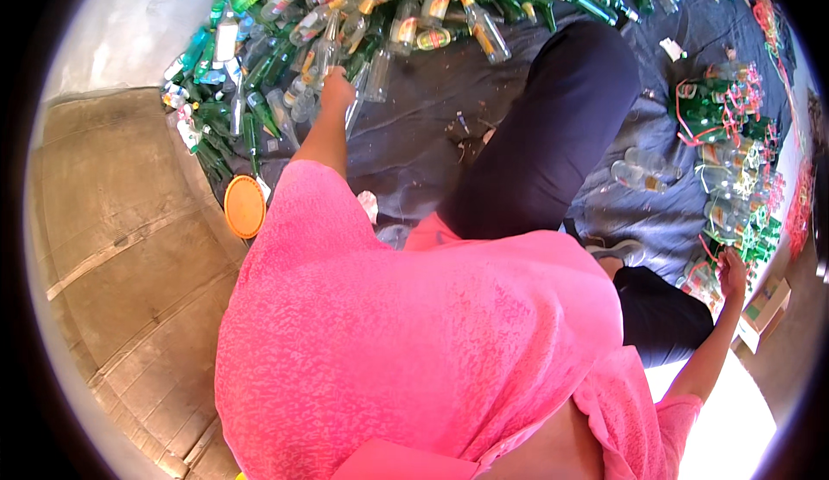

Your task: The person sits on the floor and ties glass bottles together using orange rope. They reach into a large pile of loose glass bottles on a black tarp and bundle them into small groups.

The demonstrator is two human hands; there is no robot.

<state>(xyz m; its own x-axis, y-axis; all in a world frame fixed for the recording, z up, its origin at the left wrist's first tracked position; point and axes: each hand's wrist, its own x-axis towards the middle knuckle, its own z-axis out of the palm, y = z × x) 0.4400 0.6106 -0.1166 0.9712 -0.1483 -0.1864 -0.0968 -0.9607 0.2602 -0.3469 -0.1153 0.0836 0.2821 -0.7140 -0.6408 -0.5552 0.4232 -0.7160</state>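
At the edge of a large heap of bottles, my left hand (338, 89) is closed around the lower end of a clear glass bottle (327, 52); its fingertips are partly hidden. Other clear bottles, such as one with an orange-yellow label (485, 31), lie close by. Far off to the right, my right hand (732, 276) has its fingers loosely bent and apart. It is beside a red plastic strap (709, 249) at the near end of several bundled bottles (730, 212). Whether the fingers touch the strap is hard to see.
Green bottles (272, 67) fill the heap along the back. A dark sheet (406, 135) covers the floor. Two loose clear bottles (646, 169) lie left of the bundles. Brown cardboard (138, 247) and an orange round lid (245, 207) are at left; an opened carton (767, 312) stands at right.
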